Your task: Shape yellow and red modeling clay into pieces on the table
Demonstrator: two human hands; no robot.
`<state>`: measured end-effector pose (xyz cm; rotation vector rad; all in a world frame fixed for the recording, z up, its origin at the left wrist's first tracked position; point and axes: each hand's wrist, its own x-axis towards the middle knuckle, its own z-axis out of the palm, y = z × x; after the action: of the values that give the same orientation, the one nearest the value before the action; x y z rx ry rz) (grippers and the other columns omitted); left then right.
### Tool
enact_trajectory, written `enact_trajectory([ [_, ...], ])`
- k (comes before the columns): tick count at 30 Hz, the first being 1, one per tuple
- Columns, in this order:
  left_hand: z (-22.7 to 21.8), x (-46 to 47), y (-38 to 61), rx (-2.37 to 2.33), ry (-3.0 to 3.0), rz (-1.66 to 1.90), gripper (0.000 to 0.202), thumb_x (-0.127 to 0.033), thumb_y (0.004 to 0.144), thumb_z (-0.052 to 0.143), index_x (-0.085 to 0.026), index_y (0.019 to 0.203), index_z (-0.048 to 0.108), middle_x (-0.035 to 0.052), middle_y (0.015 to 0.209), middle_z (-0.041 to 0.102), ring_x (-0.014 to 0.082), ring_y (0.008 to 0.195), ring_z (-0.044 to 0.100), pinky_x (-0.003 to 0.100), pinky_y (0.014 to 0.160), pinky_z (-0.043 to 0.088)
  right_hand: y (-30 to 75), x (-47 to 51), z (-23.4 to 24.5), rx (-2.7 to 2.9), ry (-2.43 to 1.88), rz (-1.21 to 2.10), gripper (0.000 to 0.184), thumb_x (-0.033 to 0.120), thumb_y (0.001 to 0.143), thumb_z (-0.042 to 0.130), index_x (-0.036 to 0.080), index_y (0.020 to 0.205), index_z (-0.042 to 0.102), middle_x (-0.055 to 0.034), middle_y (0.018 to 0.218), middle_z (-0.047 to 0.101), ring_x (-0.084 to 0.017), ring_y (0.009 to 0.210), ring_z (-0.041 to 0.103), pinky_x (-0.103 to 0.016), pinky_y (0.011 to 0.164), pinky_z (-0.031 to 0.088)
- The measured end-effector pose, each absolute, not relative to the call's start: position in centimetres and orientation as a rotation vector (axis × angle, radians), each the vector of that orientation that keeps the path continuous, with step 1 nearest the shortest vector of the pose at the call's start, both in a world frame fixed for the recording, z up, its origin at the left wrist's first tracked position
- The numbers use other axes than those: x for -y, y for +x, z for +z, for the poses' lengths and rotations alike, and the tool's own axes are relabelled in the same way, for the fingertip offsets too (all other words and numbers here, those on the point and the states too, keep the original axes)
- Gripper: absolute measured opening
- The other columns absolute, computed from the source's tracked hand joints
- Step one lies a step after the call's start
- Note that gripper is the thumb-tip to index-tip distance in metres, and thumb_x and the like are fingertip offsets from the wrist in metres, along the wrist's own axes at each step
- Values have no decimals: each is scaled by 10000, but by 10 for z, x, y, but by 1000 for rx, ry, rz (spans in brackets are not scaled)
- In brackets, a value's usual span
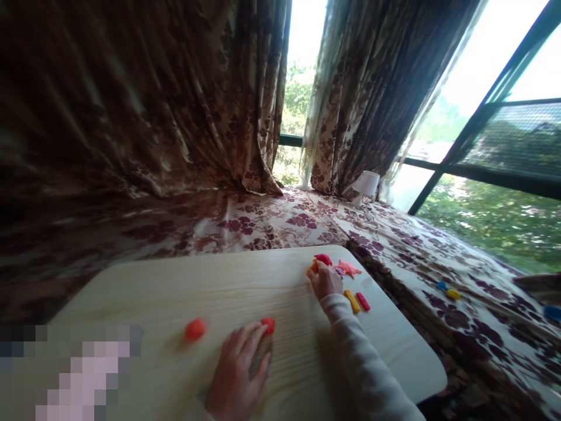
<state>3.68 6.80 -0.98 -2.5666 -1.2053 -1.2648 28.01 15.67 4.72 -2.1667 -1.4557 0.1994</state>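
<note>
A pale wooden table point(184, 292) lies in front of me. My left hand point(239, 374) rests flat on it with fingers stretched out, fingertips touching a small red clay lump point(268, 325). Another red-orange clay lump point(195, 329) sits to its left. My right hand point(325, 280), in a white sleeve, reaches to the far right part of the table, its fingers curled among a cluster of clay pieces: a red one point(323, 258), an orange one point(312, 268) and a pink shape point(349, 268). What the fingers grip is hidden. A yellow stick point(352, 301) and a red stick point(363, 301) lie beside the wrist.
Floral cloth point(272, 219) covers the surface behind and to the right of the table. Brown patterned curtains point(175, 93) hang at the window. A small white lamp point(365, 186) stands at the back. Blue and yellow clay bits point(447, 290) lie on the cloth at right.
</note>
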Motion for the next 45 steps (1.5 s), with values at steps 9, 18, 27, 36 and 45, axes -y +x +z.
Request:
enact_trajectory([
  [9,-11,-79,47,1364,-2525,-1214,360,-239,827,511,-131,1169,538,116,1059,655,238,957,613,410,808,522,259,-92,43,1473,-1999,246,328,251,885,451,133,1151,602,-157,1109,663,-257,976,639,-361,839,466],
  [18,11,-62,56,1320,-2640,-1238,150,-309,820,585,-191,909,607,27,811,661,190,797,607,338,710,516,213,-16,17,1260,-1387,979,495,558,819,540,129,1029,670,-144,966,710,-233,820,671,-333,727,533],
  [27,28,-41,38,1018,-2603,-1184,236,-283,877,498,-178,1072,578,33,928,677,175,915,599,327,863,444,196,-20,30,1071,-1145,1408,584,628,705,643,123,997,649,-46,709,666,-145,590,596,-270,557,488],
  [36,-10,-31,3,1166,-2471,-911,566,-416,857,472,-136,1345,410,97,1184,638,233,1091,569,338,873,458,201,-39,24,1797,-1468,484,174,83,720,483,183,836,567,-50,829,612,-171,755,552,-301,710,452],
  [45,-34,-16,-16,1076,-2453,-538,767,-546,836,425,-136,1452,222,117,1345,532,263,1224,483,389,1051,278,174,-44,10,1980,-1372,337,211,51,784,385,198,870,509,-63,885,597,-177,856,568,-310,796,499],
])
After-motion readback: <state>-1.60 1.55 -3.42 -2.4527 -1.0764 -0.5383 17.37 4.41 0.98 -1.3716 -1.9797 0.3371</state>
